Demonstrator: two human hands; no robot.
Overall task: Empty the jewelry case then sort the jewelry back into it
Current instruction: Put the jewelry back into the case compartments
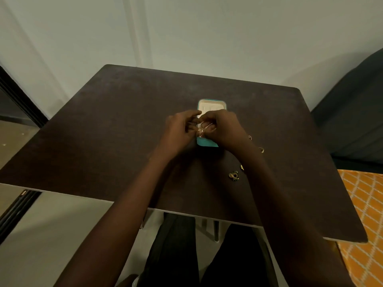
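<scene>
Open jewelry case (pixel 211 105) — seemingly empty lining.

I see the case (pixel 211 106), teal with a pale lining, lying open mid-table, its near half hidden. Over it hangs a thin gold chain (pixel 202 131). At its 3 o'clock lie two rings (pixel 250 137), and at 5 o'clock a gold-and-green earring (pixel 234 175).

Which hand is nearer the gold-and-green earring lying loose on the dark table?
Right. The right hand is over the teal jewelry case, up and slightly left of the gold-and-green earring; the left hand is farther left across the case.
</scene>
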